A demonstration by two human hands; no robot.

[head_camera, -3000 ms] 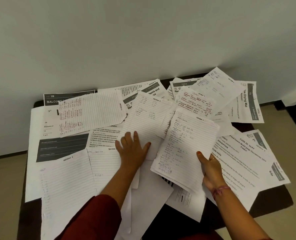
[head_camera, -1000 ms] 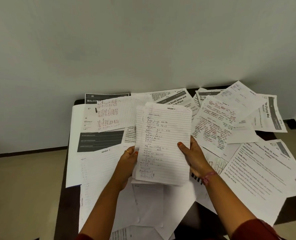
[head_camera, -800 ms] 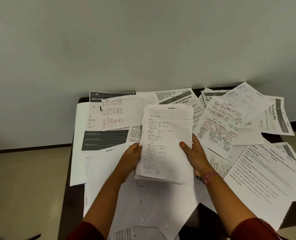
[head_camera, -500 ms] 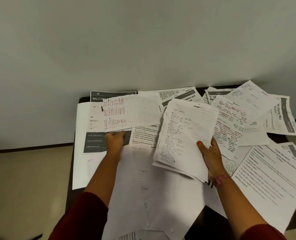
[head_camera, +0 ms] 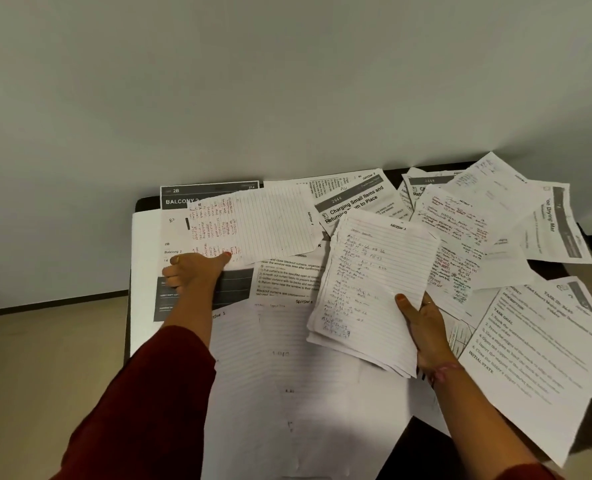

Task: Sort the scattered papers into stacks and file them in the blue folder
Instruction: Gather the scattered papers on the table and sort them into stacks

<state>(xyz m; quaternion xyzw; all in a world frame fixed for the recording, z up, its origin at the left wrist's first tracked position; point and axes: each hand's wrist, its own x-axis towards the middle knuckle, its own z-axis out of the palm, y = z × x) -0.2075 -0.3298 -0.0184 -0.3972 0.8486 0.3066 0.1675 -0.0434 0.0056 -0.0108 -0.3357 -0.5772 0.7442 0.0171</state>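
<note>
The right hand [head_camera: 426, 336] grips the lined stack [head_camera: 374, 289] at its lower edge; the left hand [head_camera: 194, 271] pinches a red-written sheet [head_camera: 253, 225] corner (thin, floppy, probably tears easily)

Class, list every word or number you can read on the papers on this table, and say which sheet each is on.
"2B" and "BALCONY": dark-headed sheet at far left.
"Balcony 2": same sheet, lower down.
"2644" and "Charging Small Items and Returning ... to Place": printed sheet at the back.
"SECTION 3": top of the lined stack that the right hand holds.
"TASK GOAL": printed sheet at right.
Handwriting and small print: unreadable.
</note>
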